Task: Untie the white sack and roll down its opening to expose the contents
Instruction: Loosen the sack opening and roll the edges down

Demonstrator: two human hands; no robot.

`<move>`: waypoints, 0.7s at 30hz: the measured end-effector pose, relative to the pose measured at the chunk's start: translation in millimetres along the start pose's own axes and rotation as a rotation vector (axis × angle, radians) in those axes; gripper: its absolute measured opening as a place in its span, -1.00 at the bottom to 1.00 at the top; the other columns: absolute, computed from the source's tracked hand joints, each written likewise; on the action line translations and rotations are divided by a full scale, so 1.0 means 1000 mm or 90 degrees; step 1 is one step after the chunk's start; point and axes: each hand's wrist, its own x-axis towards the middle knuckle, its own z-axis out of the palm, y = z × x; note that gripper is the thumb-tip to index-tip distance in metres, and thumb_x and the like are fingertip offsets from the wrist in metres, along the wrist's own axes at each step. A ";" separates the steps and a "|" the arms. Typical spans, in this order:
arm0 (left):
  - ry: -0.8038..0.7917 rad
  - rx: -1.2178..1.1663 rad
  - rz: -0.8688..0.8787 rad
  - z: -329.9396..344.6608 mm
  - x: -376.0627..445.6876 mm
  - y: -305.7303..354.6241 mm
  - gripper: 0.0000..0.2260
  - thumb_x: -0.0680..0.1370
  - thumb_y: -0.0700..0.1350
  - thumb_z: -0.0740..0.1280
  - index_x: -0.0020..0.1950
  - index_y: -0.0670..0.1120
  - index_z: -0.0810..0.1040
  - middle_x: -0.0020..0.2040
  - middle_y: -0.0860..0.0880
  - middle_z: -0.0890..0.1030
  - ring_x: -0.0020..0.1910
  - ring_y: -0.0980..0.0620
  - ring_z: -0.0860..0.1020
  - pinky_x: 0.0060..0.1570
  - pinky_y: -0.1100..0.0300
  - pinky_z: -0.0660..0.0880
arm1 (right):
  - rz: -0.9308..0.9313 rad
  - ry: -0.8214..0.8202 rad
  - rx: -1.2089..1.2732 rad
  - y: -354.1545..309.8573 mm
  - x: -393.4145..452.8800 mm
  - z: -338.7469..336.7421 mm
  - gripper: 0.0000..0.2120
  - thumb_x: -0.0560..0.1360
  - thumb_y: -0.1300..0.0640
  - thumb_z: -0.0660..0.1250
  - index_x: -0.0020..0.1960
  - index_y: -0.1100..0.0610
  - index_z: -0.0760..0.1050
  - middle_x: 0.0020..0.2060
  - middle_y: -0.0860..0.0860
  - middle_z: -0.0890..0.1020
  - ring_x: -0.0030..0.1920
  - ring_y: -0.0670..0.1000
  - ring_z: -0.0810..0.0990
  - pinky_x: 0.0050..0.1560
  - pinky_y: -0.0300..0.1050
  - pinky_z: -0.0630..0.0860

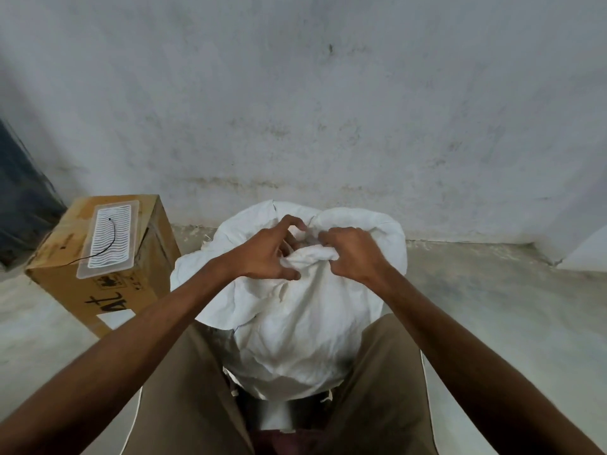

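I see the white sack [295, 310] standing upright between my knees at six o'clock. My left hand [262, 254] and right hand [353, 254] pinch its bunched mouth, fingers curled into the cloth. A cardboard box [105, 257] sits at nine o'clock, before the wall [328, 110].

Cardboard box [98, 267] by grey wall [328, 110]

Both arms reach forward, wrists close together. The left hand [269, 254] and right hand [349, 254] curl their fingers, pinching bunched cloth.
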 end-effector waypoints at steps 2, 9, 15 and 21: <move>-0.086 0.016 -0.029 -0.002 0.003 -0.004 -0.39 0.34 0.01 0.65 0.30 0.05 0.48 0.03 0.08 0.65 -0.05 0.21 0.61 -0.06 0.32 0.53 | -0.067 0.016 -0.083 0.002 -0.008 0.001 -0.59 0.21 0.31 0.58 0.05 0.14 0.68 -0.14 0.08 0.73 -0.20 0.17 0.70 -0.31 -0.03 0.62; -0.017 0.142 0.044 0.013 0.013 -0.003 -0.70 0.25 -0.10 0.53 -0.35 0.07 0.39 -0.44 0.14 0.42 -0.44 0.15 0.41 -0.39 0.21 0.34 | -0.141 0.032 -0.106 0.009 -0.026 0.004 -0.56 0.11 0.31 0.59 -0.04 0.11 0.62 -0.21 0.00 0.65 -0.32 0.09 0.63 -0.44 -0.15 0.40; 0.145 0.423 0.344 0.033 0.009 0.001 -0.83 0.29 -0.28 0.46 -0.25 -0.04 0.55 -0.34 0.03 0.53 -0.43 -0.02 0.52 -0.52 0.12 0.45 | 0.104 -0.158 0.130 0.003 -0.003 -0.005 -0.23 0.14 -0.18 0.64 0.25 -0.11 0.38 0.13 -0.16 0.50 0.06 -0.12 0.54 -0.02 -0.15 0.52; 0.155 0.498 0.418 0.039 -0.010 -0.008 -0.63 0.37 -0.19 0.46 0.13 -0.07 0.45 -0.24 -0.04 0.58 -0.39 -0.04 0.54 -0.50 0.17 0.45 | 0.080 -0.219 0.175 -0.008 -0.003 0.016 -0.73 0.19 0.13 0.56 -0.23 -0.01 0.50 -0.43 -0.17 0.48 -0.43 -0.18 0.45 -0.38 -0.25 0.39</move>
